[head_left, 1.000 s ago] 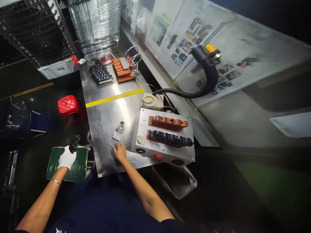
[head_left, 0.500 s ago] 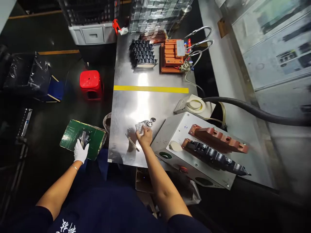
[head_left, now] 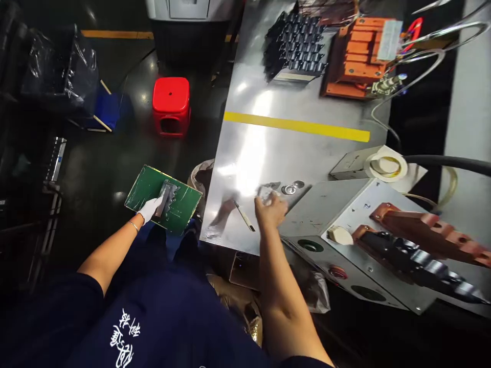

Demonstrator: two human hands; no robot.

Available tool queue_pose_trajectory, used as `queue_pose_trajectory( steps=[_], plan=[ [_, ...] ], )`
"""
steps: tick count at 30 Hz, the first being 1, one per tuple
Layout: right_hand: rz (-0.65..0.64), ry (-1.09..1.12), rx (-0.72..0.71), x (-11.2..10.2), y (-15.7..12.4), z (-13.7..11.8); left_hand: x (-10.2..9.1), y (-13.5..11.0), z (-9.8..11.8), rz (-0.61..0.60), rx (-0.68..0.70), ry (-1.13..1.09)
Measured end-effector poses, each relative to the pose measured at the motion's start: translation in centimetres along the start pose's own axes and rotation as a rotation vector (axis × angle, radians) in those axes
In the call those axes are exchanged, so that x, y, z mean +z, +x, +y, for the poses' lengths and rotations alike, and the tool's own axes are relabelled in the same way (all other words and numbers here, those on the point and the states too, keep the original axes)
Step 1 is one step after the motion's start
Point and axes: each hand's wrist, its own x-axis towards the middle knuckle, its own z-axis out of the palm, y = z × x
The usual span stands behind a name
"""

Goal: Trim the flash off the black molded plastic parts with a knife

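My left hand (head_left: pixel 150 209), in a white glove, rests on a grey metal part (head_left: pixel 165 198) that lies on a green circuit board (head_left: pixel 163 199) left of the steel table (head_left: pixel 268 148). My bare right hand (head_left: pixel 271 209) is closed over a small crumpled clear packet (head_left: pixel 265 193) on the table. Two small round metal discs (head_left: pixel 292 187) lie just right of the fingers. A thin metal tool (head_left: pixel 244 216) lies on the table left of my right hand.
A grey metal box (head_left: pixel 345 204) with a copper block (head_left: pixel 433 232) and a black part (head_left: pixel 418 263) stands at the right. A tape roll (head_left: pixel 385 165), a black component tray (head_left: pixel 295 46), an orange fixture (head_left: pixel 358 56) and a yellow line (head_left: pixel 295 125) lie farther back. A red stool (head_left: pixel 171 105) stands on the floor.
The view has swung down and left. My right hand moved from the table's front edge to the packet by the discs. My left hand shifted on the green board.
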Motion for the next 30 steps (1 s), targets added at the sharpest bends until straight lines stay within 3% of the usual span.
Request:
queue_pose_trajectory(
  steps=[5, 7, 10, 14, 30],
  plan=[
    [-0.220, -0.026, -0.356, 8.5, -14.9, -7.2, -0.9, 1.1, -0.6, -0.197, -0.041, -0.151],
    [-0.375, -0.178, -0.661, 11.3, -20.3, -9.5, -1.3, 1.8, -0.8, -0.230, -0.059, -0.172],
    [-0.512, -0.260, -0.819, 13.7, -24.9, -11.9, -1.9, 2.8, -1.2, -0.268, -0.097, -0.174],
    [-0.568, -0.322, -0.878, 14.5, -25.6, -13.2, -2.2, 3.5, -1.6, -0.290, -0.141, -0.156],
    [-0.578, -0.383, -0.823, 13.2, -24.7, -13.0, -1.5, 3.5, -1.8, -0.213, -0.083, -0.059]
  ],
)
